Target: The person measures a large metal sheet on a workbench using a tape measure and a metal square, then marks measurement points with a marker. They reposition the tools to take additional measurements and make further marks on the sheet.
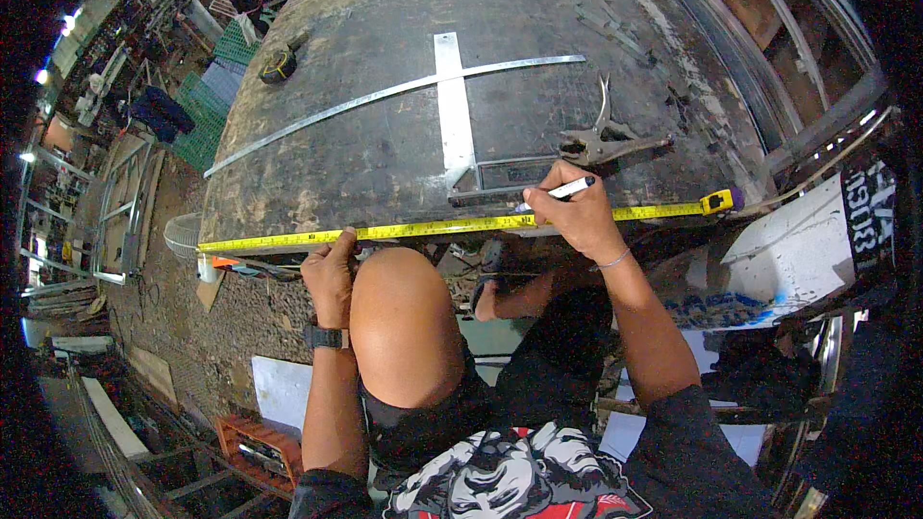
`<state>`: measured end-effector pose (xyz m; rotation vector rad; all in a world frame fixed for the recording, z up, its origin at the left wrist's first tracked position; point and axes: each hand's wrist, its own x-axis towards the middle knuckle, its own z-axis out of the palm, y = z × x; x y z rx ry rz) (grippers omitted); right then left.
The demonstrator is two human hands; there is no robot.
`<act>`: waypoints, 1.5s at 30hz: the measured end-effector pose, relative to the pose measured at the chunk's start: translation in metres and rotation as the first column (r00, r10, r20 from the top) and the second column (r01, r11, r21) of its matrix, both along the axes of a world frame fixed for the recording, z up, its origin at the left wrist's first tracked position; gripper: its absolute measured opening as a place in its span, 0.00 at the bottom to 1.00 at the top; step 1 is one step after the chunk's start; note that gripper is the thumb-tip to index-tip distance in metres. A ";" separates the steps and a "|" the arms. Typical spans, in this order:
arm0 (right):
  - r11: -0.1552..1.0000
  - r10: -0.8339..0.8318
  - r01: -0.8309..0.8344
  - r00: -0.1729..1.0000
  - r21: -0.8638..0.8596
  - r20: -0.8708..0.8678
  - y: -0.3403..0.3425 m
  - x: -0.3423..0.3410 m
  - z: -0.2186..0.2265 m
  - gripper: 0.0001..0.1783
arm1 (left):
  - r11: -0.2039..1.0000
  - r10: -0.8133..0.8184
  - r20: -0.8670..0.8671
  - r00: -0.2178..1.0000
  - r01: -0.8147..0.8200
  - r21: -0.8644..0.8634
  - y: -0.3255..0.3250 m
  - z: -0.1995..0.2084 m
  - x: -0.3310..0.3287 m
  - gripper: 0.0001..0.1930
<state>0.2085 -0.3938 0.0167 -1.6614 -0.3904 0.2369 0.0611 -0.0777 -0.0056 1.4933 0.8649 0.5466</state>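
Note:
A yellow tape measure lies stretched along the near edge of the dark worktable, its case at the right end. My left hand pinches the tape's blade against the table edge, thumb on top. My right hand grips a white marker with a black end, its other end close to the tape. Just beyond that hand sits a metal try square, its blade pointing away from me. A thin metal strip crosses the square's blade. Locking pliers rest open-jawed beyond my right hand.
A second tape measure lies at the table's far left. Metal profiles line the right side. My bent knee is close to the table edge. An orange crate and a white fan stand on the left.

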 end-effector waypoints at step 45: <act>0.992 -0.098 0.102 0.994 0.080 -0.051 0.000 0.000 0.010 0.10 | 0.995 -0.010 -0.007 1.000 0.011 0.095 0.004 -0.003 -0.001 0.18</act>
